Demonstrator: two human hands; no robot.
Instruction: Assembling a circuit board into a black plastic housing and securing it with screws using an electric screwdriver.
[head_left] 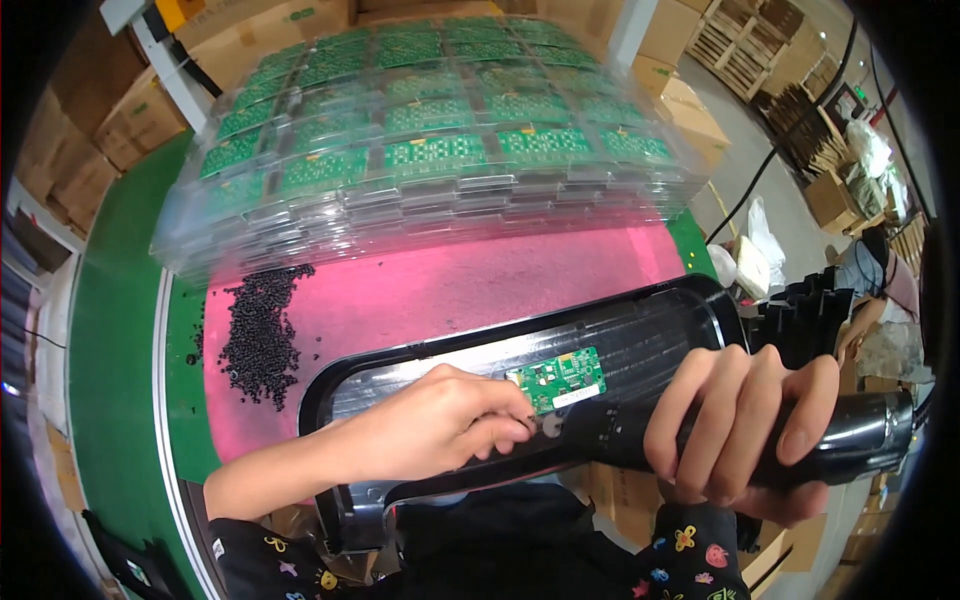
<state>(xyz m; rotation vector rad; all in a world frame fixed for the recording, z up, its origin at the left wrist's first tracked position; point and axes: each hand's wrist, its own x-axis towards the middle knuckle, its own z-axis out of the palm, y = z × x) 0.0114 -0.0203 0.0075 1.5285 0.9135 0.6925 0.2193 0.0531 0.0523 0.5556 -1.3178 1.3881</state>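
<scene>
My right hand (745,430) wraps round a thick black electric screwdriver (860,425), which slants leftward with its narrow end near the circuit board. My left hand (450,425) is closed in a pinch at the board's lower left corner, beside the screwdriver's tip. Whatever lies between those fingertips is too small to make out. The green circuit board (570,376), with a white label strip along its near edge, rests inside a long, shiny black plastic housing (420,349). Part of the housing is hidden by my hands and the screwdriver.
Loose small black screws (262,335) are heaped on the pink mat (440,285) at the left. Behind it stand stacked clear trays (420,190) full of green boards. Black plastic parts (800,310) and cardboard boxes (690,125) stand at the right, where another person (880,285) is partly visible.
</scene>
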